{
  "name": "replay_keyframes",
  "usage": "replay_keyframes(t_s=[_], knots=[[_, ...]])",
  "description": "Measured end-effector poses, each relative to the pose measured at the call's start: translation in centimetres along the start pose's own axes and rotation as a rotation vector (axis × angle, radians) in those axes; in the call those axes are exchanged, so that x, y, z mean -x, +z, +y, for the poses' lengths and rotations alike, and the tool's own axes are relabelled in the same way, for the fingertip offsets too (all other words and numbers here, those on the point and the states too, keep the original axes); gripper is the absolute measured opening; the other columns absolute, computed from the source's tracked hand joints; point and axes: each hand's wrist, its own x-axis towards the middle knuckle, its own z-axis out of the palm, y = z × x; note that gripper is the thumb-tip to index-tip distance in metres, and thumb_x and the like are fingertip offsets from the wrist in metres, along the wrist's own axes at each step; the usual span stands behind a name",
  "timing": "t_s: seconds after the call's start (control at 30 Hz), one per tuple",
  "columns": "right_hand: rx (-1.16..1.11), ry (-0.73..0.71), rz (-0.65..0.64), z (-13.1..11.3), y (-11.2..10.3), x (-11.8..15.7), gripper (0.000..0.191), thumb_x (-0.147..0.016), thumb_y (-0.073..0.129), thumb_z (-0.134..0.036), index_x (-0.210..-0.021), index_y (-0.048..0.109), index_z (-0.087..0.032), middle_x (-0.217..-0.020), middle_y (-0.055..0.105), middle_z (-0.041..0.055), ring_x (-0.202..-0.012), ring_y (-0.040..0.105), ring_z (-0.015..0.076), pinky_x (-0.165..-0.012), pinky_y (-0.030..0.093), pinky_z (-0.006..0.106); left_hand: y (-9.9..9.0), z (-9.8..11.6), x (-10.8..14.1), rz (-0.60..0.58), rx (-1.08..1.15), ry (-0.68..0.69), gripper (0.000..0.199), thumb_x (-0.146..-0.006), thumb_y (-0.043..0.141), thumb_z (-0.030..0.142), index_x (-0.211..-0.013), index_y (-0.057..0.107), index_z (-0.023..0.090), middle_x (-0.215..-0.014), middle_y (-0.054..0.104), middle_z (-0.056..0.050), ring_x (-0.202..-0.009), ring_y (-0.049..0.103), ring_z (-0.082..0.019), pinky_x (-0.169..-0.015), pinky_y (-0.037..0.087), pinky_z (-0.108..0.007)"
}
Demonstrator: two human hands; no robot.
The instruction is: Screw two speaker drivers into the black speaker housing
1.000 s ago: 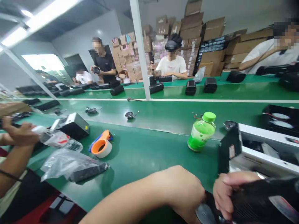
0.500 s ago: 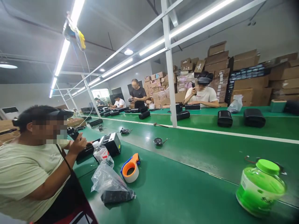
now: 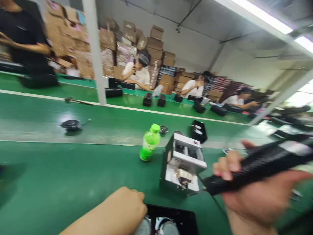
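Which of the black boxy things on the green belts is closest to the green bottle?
The open black speaker housing showing two round white discs, just right of the green plastic bottle. The other black housings sit far across, beside the seated workers.

Factory, green assembly line [image 3: 73, 169], stacked cartons [image 3: 156, 42]

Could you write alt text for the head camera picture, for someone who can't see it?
Seen from above a green workbench, the person's right hand grips a long black device, while the left hand rests on a black tray. A green bottle and an open white box stand ahead; workers sit beyond.
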Motion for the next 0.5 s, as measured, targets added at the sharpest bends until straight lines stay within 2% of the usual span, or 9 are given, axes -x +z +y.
replay_keyframes(t_s=[0.07, 0.13, 0.23, 0.4, 0.5], knots=[[0.109, -0.077, 0.002, -0.4, 0.5, 0.7, 0.084, -0.091, 0.046, -0.103, -0.123, 0.073, -0.030, -0.063, 0.057, -0.0027, -0.045, 0.051, 0.0172, -0.044, 0.048, 0.030, -0.6, 0.2, 0.2, -0.054, 0.038, -0.045, 0.030, -0.080, 0.079, 0.025, -0.110, 0.084, 0.020, -0.115, 0.080, -0.015, -0.104, 0.080, -0.041, -0.092, 0.066, -0.056], [0.169, -0.145, -0.061, 0.0, 1.3, 1.2, 0.088, -0.093, 0.035, -0.104, -0.125, 0.072, -0.030, -0.064, 0.059, -0.0028, -0.046, 0.052, 0.0174, -0.045, 0.050, 0.031, -1.1, 0.5, 0.6, -0.099, 0.058, -0.076, 0.041, -0.076, 0.084, 0.027, -0.116, 0.084, 0.020, -0.122, 0.078, -0.017, -0.110, 0.078, -0.043, -0.098, 0.064, -0.058], [0.186, -0.201, -0.168, 0.9, 2.4, 1.5, 0.089, -0.090, 0.032, -0.107, -0.121, 0.070, -0.033, -0.067, 0.062, -0.0040, -0.049, 0.056, 0.0170, -0.047, 0.051, 0.030, -1.7, 1.0, 1.0, -0.114, 0.082, -0.105, 0.041, -0.078, 0.083, 0.025, -0.118, 0.083, 0.021, -0.127, 0.078, -0.015, -0.116, 0.076, -0.042, -0.106, 0.061, -0.057], [0.194, -0.105, -0.254, 2.3, 3.4, 1.8, 0.085, -0.085, 0.038, -0.108, -0.107, 0.064, -0.031, -0.067, 0.062, -0.0055, -0.047, 0.054, 0.0164, -0.046, 0.049, 0.029, -2.0, 1.1, 1.1, -0.143, 0.078, -0.108, 0.037, -0.081, 0.081, 0.024, -0.118, 0.083, 0.019, -0.126, 0.078, -0.014, -0.114, 0.077, -0.042, -0.104, 0.062, -0.057], [0.221, -0.082, -0.215, 3.0, 3.8, 1.8, 0.084, -0.089, 0.039, -0.106, -0.116, 0.063, -0.030, -0.066, 0.059, -0.0057, -0.046, 0.051, 0.0157, -0.045, 0.046, 0.028, -2.2, 1.2, 1.1, -0.146, 0.081, -0.107, 0.037, -0.080, 0.080, 0.023, -0.117, 0.082, 0.019, -0.125, 0.078, -0.014, -0.114, 0.077, -0.040, -0.106, 0.062, -0.056]])
